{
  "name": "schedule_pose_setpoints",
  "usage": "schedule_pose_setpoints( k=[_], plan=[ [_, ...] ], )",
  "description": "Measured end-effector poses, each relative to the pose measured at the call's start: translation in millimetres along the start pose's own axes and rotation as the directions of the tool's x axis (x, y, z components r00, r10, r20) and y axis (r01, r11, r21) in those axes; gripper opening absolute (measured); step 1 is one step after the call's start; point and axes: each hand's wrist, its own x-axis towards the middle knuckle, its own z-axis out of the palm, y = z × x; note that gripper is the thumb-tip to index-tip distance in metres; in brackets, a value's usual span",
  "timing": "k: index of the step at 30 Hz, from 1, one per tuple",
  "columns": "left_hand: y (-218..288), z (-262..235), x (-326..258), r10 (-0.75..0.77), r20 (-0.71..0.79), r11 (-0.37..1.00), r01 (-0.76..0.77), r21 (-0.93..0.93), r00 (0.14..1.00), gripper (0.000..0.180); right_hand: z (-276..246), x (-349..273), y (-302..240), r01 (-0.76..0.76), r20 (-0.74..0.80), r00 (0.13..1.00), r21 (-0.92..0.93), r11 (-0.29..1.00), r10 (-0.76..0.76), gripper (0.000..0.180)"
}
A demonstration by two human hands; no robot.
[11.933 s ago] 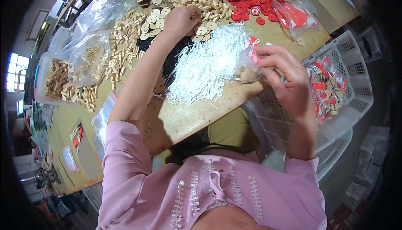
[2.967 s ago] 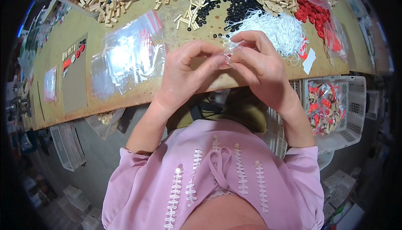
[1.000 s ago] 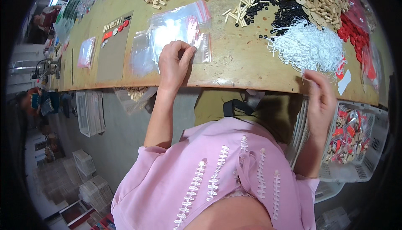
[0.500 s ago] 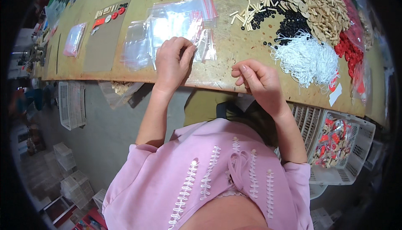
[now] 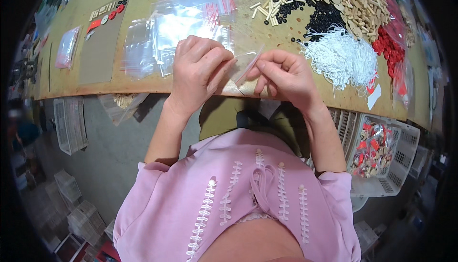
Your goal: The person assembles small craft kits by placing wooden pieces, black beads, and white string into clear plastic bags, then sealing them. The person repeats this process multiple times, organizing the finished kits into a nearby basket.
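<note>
My left hand [image 5: 196,68] and my right hand [image 5: 282,72] meet at the near edge of the wooden table [image 5: 248,28]. Between them they hold one small clear plastic bag [image 5: 244,65], each hand pinching a side of it. Just behind my left hand lies a loose heap of the same clear bags [image 5: 179,26] with red strips at their tops. To the right of my right hand sits a heap of white strings [image 5: 341,57].
Black buttons [image 5: 320,16], pale wooden buttons and toggles [image 5: 355,4] and red pieces [image 5: 392,54] cover the table's far right. A brown card with sample buttons [image 5: 101,42] lies at the left. A white basket with filled bags [image 5: 381,150] stands below the table at my right.
My left hand drew a bag off the heap toward the table edge. My right hand came up from beside the basket to the table and took hold of the bag's other side.
</note>
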Motion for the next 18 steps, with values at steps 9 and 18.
schedule_pose_setpoints(
  k=[9, 18],
  plan=[
    [8.2, 3.1, 8.9, 0.132, 0.044, 0.991, -0.133, 0.009, 0.990, 0.019, 2.5, -10.8, -0.8, 0.010, -0.125, 0.992, -0.057, 0.998, -0.017, 0.016],
    [4.8, 9.2, 9.1, 0.091, 0.061, 0.996, -0.092, 0.008, 0.994, 0.016, -7.5, -14.4, 6.8, 0.009, -0.033, 0.999, 0.023, 1.000, -0.008, 0.014]
  ],
)
